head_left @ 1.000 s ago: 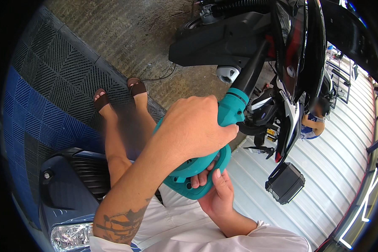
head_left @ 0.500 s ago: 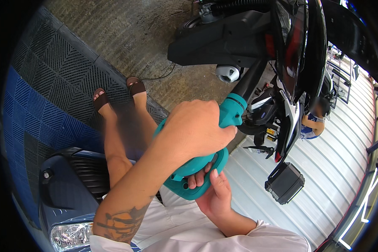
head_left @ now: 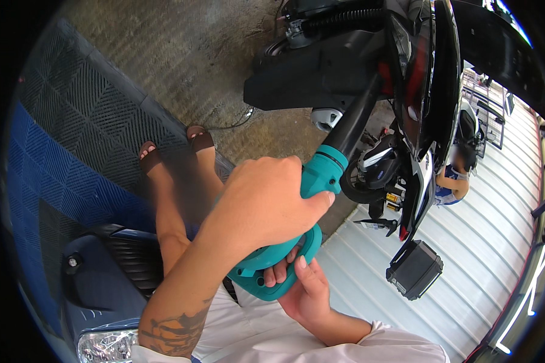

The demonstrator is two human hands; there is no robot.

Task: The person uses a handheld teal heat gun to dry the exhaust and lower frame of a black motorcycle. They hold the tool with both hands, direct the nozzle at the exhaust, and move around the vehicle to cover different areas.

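Observation:
A teal handheld blower (head_left: 324, 172) with a long black nozzle (head_left: 354, 124) is held in front of my lap. My left hand (head_left: 260, 196) lies over the top of its body, wrapped round it with the thumb along the right side. My right hand (head_left: 306, 287) grips the blower's looped handle (head_left: 310, 242) from below, with fingertips showing through the loop. The nozzle slants up and right toward the tail of a black and red motorcycle (head_left: 415, 78). Its tip overlaps the dark rear fender (head_left: 315, 75); I cannot tell if they touch.
Close at the left stands a dark blue scooter (head_left: 103, 284) with a clear headlamp. A black top box (head_left: 415, 269) shows beyond the motorcycle. Another person (head_left: 453, 180) is by the motorcycles at the right. Blue and black mats (head_left: 72, 151) border wet-looking concrete (head_left: 181, 60).
The blower and both hands have shifted slightly left and down in view. More of the black nozzle shows against the motorcycle's tail. Both grips stay the same.

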